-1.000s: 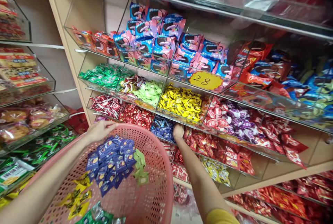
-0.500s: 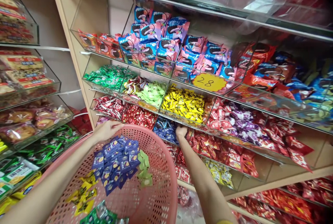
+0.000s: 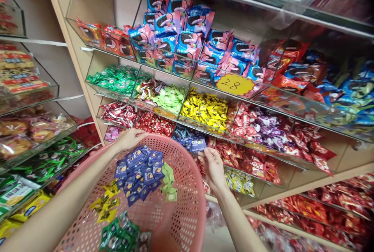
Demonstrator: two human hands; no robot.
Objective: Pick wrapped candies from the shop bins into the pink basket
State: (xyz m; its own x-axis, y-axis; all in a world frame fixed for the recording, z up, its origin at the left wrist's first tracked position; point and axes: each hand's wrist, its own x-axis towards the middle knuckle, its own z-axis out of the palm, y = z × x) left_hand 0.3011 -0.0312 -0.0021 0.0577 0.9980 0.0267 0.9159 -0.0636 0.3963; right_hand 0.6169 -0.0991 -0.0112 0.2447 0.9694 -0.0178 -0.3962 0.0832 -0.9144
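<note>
A pink perforated basket (image 3: 196, 189) holds a pile of blue-purple packets (image 3: 140, 174), with yellow, light green and green packets around it. My left hand (image 3: 130, 139) is closed on the far-left rim of the basket. To the right of the basket, my right hand (image 3: 212, 162) pinches a small blue packet (image 3: 198, 145) between thumb and fingers. The packet is just in front of the bin of blue packets (image 3: 182, 133).
Clear bins of yellow (image 3: 204, 110), green (image 3: 115, 80) and red candies rise in tiers beyond the basket. Above them are blue-pink cookie packs (image 3: 165, 45) and a yellow "28" sign (image 3: 235, 84). Another shelf unit stands at left.
My right hand has come out of the blue bin toward me, now with a blue packet in its fingers. The basket and my left hand have shifted slightly right in view.
</note>
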